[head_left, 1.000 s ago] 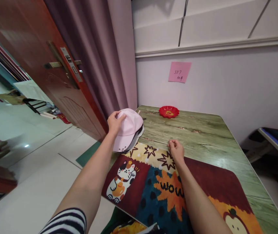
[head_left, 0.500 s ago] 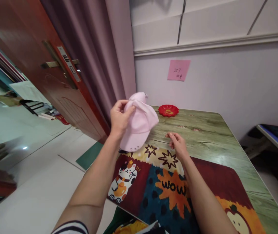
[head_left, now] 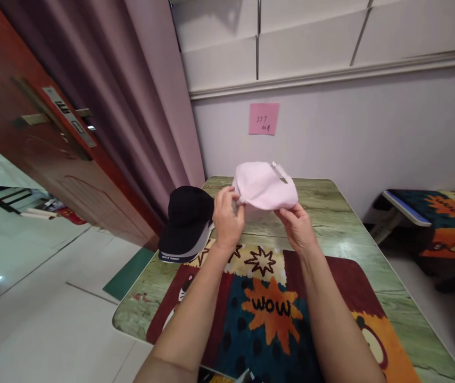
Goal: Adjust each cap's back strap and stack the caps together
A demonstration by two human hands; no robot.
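Between my two hands a pink baseball cap (head_left: 265, 186) is held up above the far part of the table, its back strap opening on the upper right. My left hand (head_left: 228, 215) pinches the cap's left edge between thumb and fingers. With thumb and fingertips my right hand (head_left: 297, 226) grips the lower right edge. Just left of my left hand, a black cap (head_left: 189, 221) with a grey-trimmed brim sits on the table's left side. The red dish is not visible; the pink cap covers that area.
The wood-patterned table (head_left: 395, 290) bears a colourful mat (head_left: 267, 319) printed with "WOW". A pink note (head_left: 264, 118) is stuck on the wall behind. To the left are a purple curtain (head_left: 147, 96) and a brown door (head_left: 103, 197). Another table (head_left: 406, 207) stands at the right.
The pink cap has moved right and been turned, with its strap opening now showing. My right hand has taken hold of it. The black cap has come into view.
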